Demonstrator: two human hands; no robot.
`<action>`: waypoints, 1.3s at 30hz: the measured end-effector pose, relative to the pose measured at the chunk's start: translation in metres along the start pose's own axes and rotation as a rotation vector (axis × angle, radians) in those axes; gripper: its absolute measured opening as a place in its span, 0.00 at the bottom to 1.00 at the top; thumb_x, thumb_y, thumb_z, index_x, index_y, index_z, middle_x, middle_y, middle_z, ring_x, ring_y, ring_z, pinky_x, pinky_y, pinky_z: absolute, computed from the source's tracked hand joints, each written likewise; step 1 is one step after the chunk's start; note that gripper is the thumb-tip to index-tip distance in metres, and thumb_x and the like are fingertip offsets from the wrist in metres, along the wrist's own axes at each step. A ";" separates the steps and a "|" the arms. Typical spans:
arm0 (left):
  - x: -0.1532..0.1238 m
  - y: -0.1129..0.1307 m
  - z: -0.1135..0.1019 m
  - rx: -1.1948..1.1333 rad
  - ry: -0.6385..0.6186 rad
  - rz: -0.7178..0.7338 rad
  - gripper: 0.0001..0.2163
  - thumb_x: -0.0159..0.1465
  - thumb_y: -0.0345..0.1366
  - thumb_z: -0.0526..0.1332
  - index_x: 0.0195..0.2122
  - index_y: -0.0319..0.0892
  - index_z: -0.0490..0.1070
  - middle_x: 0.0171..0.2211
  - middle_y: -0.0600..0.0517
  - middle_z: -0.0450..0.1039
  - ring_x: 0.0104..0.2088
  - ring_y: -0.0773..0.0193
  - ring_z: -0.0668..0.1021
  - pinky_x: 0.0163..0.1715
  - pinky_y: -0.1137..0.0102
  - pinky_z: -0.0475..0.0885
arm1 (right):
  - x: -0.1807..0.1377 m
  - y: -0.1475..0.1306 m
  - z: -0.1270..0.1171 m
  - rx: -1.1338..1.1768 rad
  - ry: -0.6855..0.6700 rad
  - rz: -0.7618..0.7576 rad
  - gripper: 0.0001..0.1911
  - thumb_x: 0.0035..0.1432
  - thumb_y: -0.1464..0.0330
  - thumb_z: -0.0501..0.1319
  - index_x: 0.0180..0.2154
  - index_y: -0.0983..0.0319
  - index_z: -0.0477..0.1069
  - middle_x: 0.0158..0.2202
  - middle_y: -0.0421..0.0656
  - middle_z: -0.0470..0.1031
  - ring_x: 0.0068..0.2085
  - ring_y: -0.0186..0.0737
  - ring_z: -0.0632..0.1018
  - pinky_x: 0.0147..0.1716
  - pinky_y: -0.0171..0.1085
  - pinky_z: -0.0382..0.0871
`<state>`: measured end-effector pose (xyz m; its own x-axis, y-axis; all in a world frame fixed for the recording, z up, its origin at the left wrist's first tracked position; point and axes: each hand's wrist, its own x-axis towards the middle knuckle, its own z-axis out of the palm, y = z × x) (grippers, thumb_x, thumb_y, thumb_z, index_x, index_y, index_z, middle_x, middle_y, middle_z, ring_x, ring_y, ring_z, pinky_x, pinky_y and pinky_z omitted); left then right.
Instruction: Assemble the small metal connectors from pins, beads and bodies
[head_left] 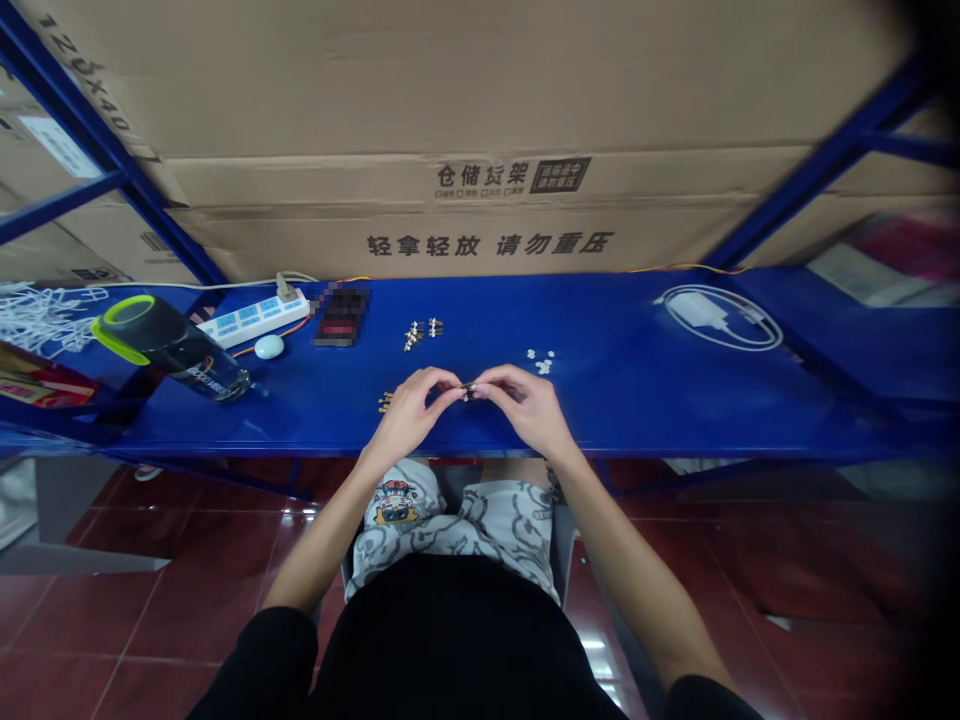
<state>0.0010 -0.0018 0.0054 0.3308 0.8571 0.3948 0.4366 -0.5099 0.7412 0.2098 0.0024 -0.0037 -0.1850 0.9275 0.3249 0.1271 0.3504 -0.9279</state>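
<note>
My left hand (409, 412) and my right hand (531, 402) meet over the front part of the blue tabletop, thumbs and fingertips pinched. Between them they hold a small dark-and-gold part (469, 391) with a pale bit on it; its exact kind is too small to make out. Beyond my left hand lies a cluster of small brass-coloured parts with white collars (413, 336). More brass-coloured parts (385, 401) peek out beside that hand, partly hidden by it. Several tiny white pieces (543, 366) are scattered just past my right hand.
On the left, a dark bottle with a green loop (180, 345) lies tilted near a white power strip (255, 318) and a pale round object (269, 347). A white charger with coiled cable (705, 312) sits right. A large cardboard box (480, 110) stands behind, between blue posts.
</note>
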 end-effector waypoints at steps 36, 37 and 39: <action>0.000 0.000 -0.003 -0.008 0.038 0.017 0.07 0.71 0.41 0.61 0.43 0.46 0.76 0.38 0.52 0.77 0.41 0.62 0.78 0.43 0.68 0.71 | -0.001 -0.005 -0.002 -0.016 -0.078 0.030 0.10 0.60 0.58 0.68 0.38 0.56 0.82 0.36 0.42 0.83 0.37 0.42 0.82 0.42 0.43 0.76; 0.000 0.000 -0.003 -0.007 0.034 0.017 0.07 0.71 0.41 0.61 0.43 0.46 0.76 0.38 0.52 0.77 0.41 0.62 0.78 0.43 0.68 0.72 | -0.001 -0.005 -0.002 -0.023 -0.082 0.026 0.10 0.60 0.58 0.68 0.38 0.56 0.82 0.36 0.42 0.83 0.37 0.42 0.82 0.42 0.43 0.77; 0.000 0.000 -0.003 -0.004 0.026 0.022 0.07 0.71 0.41 0.61 0.43 0.46 0.76 0.38 0.52 0.77 0.41 0.62 0.78 0.43 0.67 0.72 | -0.002 -0.006 -0.002 -0.033 -0.082 0.027 0.10 0.59 0.58 0.68 0.38 0.56 0.82 0.36 0.43 0.83 0.36 0.43 0.82 0.42 0.43 0.77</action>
<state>-0.0013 -0.0014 0.0065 0.3188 0.8472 0.4250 0.4261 -0.5286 0.7342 0.2115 -0.0010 0.0015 -0.2599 0.9235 0.2822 0.1652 0.3304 -0.9293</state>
